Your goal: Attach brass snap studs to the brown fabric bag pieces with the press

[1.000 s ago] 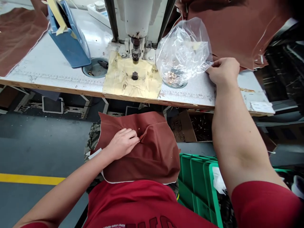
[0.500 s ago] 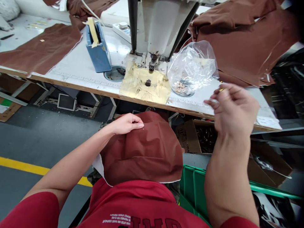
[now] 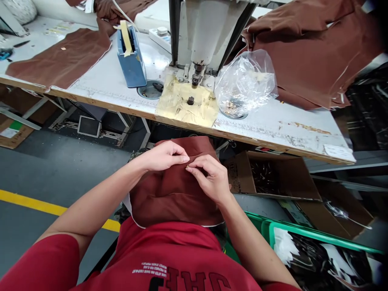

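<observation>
A piece of brown fabric lies across my lap, its white underside showing at the edge. My left hand pinches the fabric along a fold near its upper part. My right hand is closed beside the left fingertips, with a tiny gold-coloured metal piece between thumb and forefinger, close against the fabric. The exact kind of the piece is too small to make out. Beyond the lap stands a press machine, its upper die above a small post on yellow-taped table.
On the worktable are a blue tape dispenser, a round dish, a clear plastic bag over small gold pieces, and brown fabric at right. Below right are a cardboard box and a green crate.
My right hand has come from above the table's right side down to the fabric, carrying the small gold piece. My left hand keeps its pinch on the fabric.
</observation>
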Tool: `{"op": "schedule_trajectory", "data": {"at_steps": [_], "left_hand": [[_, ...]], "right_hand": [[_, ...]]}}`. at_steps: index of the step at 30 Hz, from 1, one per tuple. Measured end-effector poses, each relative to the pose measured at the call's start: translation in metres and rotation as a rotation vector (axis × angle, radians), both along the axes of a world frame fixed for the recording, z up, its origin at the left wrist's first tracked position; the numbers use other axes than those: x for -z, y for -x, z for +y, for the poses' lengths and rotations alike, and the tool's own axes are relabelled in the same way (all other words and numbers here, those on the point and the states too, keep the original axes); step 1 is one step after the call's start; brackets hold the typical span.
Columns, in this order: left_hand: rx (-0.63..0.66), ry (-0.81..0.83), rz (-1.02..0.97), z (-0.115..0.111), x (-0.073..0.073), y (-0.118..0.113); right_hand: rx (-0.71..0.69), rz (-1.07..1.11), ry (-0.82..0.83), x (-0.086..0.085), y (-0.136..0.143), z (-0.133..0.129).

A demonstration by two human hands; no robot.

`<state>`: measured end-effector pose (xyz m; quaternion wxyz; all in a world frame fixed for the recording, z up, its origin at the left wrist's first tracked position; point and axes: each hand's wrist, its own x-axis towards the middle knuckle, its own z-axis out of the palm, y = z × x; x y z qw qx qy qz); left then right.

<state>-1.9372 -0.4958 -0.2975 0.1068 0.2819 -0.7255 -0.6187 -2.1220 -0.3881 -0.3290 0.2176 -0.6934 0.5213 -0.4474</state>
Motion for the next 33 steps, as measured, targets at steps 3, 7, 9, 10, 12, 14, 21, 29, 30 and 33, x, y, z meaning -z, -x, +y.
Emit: {"op": "schedule_trajectory", "data": {"at_steps": [3,7,9,10,12,14,21,29,30,33], "left_hand": [[0.006,0.048,-0.004,0.002,0.000,0.001],[0.001,0.148,-0.042,0.004,0.003,0.002],[0.018,0.227,-0.081,0.006,0.001,0.000],[0.031,0.278,-0.103,0.008,-0.001,-0.001],[0.066,0.410,-0.133,0.014,-0.006,-0.004],[0.102,0.585,-0.144,0.025,-0.010,-0.006],[0.004,1.241,-0.074,0.073,0.001,-0.021],[-0.009,1.374,0.085,0.084,0.012,-0.028],[0.000,1.380,0.093,0.083,0.013,-0.028],[0.014,1.383,0.108,0.082,0.014,-0.027]], "right_hand": [[0.014,-0.009,-0.005,0.000,-0.001,0.002],[0.021,0.023,-0.041,0.002,-0.002,0.002],[0.055,0.068,-0.019,0.002,0.000,0.000],[0.063,0.099,0.003,0.001,0.002,-0.001],[0.017,0.175,0.045,-0.001,0.008,-0.002],[-0.100,0.268,0.056,-0.004,0.014,-0.002],[-0.180,0.545,0.278,-0.009,0.019,0.021],[-0.103,0.582,0.415,-0.009,0.010,0.045],[-0.099,0.581,0.415,-0.009,0.009,0.045],[-0.096,0.590,0.404,-0.008,0.010,0.045]]}}
